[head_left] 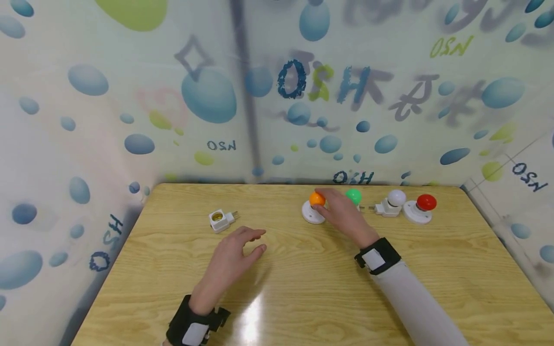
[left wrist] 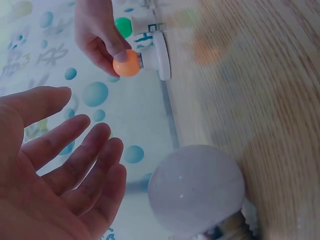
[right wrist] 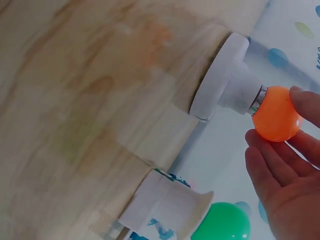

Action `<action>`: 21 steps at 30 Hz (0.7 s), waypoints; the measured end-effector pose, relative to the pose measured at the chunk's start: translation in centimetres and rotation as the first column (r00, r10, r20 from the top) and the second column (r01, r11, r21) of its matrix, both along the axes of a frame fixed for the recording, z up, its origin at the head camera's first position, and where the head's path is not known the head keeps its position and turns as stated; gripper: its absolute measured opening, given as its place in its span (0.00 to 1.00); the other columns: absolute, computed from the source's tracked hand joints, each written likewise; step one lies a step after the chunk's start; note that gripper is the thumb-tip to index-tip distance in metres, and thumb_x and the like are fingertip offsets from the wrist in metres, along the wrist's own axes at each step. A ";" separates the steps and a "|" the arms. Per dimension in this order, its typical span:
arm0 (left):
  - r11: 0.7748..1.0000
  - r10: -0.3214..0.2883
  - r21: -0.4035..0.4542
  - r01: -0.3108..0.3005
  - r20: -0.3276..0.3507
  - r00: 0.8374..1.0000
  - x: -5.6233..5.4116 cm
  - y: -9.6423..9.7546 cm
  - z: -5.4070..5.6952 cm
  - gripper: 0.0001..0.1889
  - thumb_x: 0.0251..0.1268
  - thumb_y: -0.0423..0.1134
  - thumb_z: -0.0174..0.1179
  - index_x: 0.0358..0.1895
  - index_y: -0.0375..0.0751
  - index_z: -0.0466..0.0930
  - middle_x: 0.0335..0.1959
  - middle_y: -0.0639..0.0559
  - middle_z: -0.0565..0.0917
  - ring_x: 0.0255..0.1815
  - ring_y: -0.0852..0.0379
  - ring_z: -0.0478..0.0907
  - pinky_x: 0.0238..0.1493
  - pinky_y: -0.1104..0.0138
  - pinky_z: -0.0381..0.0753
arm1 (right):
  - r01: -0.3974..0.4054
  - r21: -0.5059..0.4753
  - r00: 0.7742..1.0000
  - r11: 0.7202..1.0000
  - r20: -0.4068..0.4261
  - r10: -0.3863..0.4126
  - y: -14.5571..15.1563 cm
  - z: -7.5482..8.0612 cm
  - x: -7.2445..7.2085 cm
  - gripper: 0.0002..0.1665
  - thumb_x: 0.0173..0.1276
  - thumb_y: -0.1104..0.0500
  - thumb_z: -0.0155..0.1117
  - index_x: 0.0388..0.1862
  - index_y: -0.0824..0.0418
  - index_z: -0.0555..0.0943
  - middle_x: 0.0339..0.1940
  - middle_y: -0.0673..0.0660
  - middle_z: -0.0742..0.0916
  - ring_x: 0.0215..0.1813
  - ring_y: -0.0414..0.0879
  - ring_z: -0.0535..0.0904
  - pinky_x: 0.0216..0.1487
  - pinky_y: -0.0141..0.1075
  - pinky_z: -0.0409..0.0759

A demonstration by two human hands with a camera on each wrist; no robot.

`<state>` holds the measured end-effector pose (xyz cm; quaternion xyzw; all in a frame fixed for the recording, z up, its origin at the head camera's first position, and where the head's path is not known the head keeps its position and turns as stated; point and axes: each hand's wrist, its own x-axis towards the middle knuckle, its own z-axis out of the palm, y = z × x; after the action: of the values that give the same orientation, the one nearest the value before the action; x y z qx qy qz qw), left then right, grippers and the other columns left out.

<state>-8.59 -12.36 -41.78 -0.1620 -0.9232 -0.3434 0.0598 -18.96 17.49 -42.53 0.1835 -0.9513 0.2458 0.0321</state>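
Note:
My right hand (head_left: 346, 216) pinches an orange bulb (right wrist: 276, 114) between thumb and fingers. Its metal collar sits in a round white lamp base (right wrist: 218, 80) on the table. My left hand (head_left: 231, 257) hovers over the table with relaxed fingers, holding nothing. Beyond it lies a white plug-in socket (head_left: 220, 222), its brass-coloured inside showing and its prongs pointing right. In the left wrist view, a white bulb (left wrist: 196, 191) with a screw base looms large beside the left hand; the head view does not show it.
Right of the orange bulb, a green bulb (head_left: 353, 196) is partly behind my right hand. Further right stand another white bulb (head_left: 396, 197) in a plug-in socket and a red bulb (head_left: 426, 202) on a round base. A patterned curtain (head_left: 277, 139) rises behind the wooden table (head_left: 311, 298).

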 end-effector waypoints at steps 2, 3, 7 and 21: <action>1.000 -0.003 -0.001 0.003 0.004 1.000 0.0 0.0 0.0 0.17 0.66 0.39 0.71 0.57 0.43 0.87 0.48 0.51 0.87 0.48 0.49 0.85 0.43 0.54 0.83 | -0.006 0.003 1.000 1.000 -0.005 0.006 0.0 -0.2 -0.1 0.31 0.76 0.55 0.68 0.71 0.68 0.74 0.67 0.67 0.81 0.65 0.61 0.78 0.66 0.53 0.77; 1.000 -0.003 -0.001 0.003 0.006 1.000 0.0 0.0 -0.1 0.17 0.67 0.39 0.71 0.57 0.43 0.87 0.48 0.51 0.86 0.48 0.48 0.85 0.43 0.55 0.82 | -0.009 0.003 1.000 1.000 -0.008 0.009 0.0 -0.3 -0.1 0.31 0.76 0.55 0.68 0.71 0.68 0.74 0.67 0.67 0.81 0.65 0.61 0.78 0.66 0.53 0.77; 1.000 -0.004 0.000 0.004 0.011 1.000 0.0 0.1 -0.2 0.16 0.67 0.39 0.71 0.57 0.44 0.87 0.48 0.51 0.86 0.49 0.48 0.85 0.44 0.54 0.82 | -0.020 -0.003 1.000 1.000 -0.001 0.020 0.1 -0.3 -0.2 0.31 0.76 0.56 0.67 0.71 0.68 0.74 0.67 0.67 0.80 0.66 0.62 0.77 0.66 0.54 0.76; 0.998 0.054 0.019 -0.053 -0.082 0.995 -1.0 -3.6 0.5 0.19 0.66 0.36 0.71 0.59 0.38 0.85 0.52 0.45 0.85 0.51 0.45 0.83 0.46 0.51 0.83 | -0.054 0.012 0.995 0.998 -0.080 0.055 0.5 0.7 1.6 0.35 0.76 0.52 0.68 0.74 0.67 0.71 0.75 0.67 0.73 0.71 0.64 0.72 0.68 0.56 0.74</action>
<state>-9.63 -15.96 -41.30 -0.1507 -0.9210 -0.3425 0.1083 -17.35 18.03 -41.81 0.2194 -0.9450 0.2343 0.0626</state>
